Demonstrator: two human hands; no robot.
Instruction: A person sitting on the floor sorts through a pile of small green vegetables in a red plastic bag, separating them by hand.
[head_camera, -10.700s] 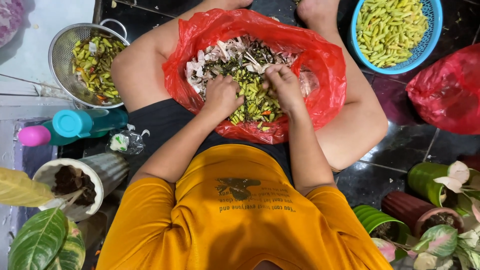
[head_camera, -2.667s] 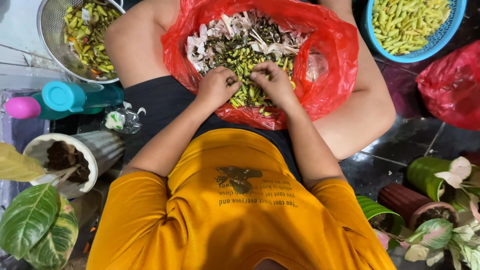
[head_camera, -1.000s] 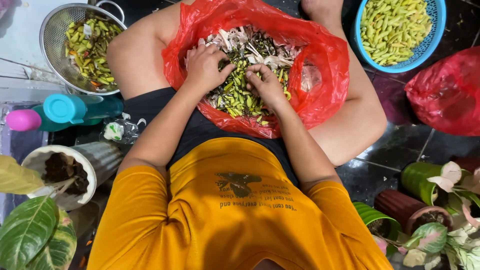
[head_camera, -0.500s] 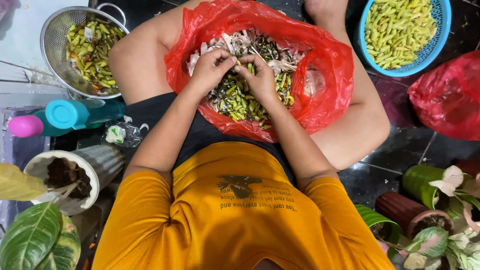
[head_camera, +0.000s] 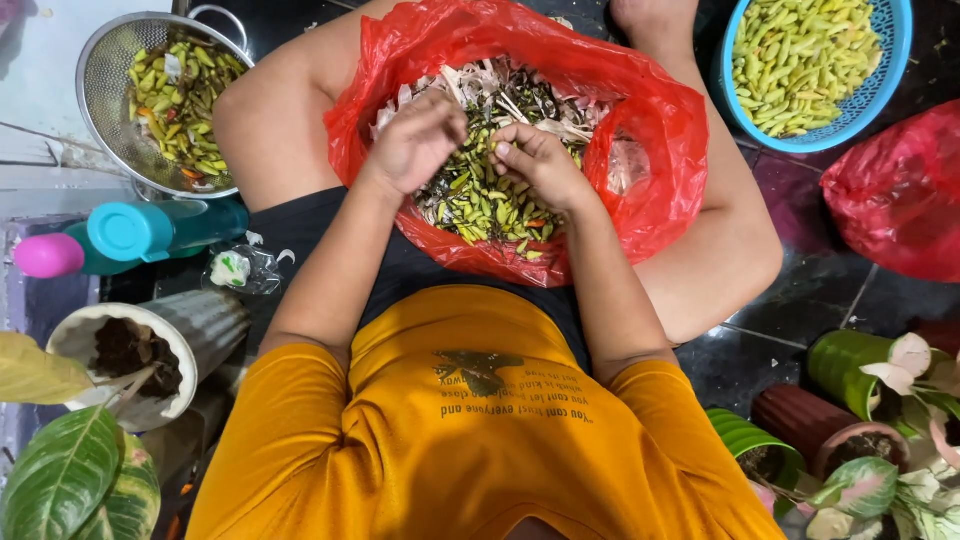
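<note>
both hands (head_camera: 480, 150) raised together, fingers curled, forearms converging.

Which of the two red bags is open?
The red bag in the lap, holding green pods, under both hands; the other red bag lies bunched at right.

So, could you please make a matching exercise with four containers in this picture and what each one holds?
Containers:
1. red plastic bag under the hands
2. blue basket
3. metal colander
4. white pot

Contents:
A. dark soil
B. green pods mixed with pale husks
C. only clean yellow-green pods
D. green pods with some orange bits

Pairs: 1-B, 2-C, 3-D, 4-A
</note>
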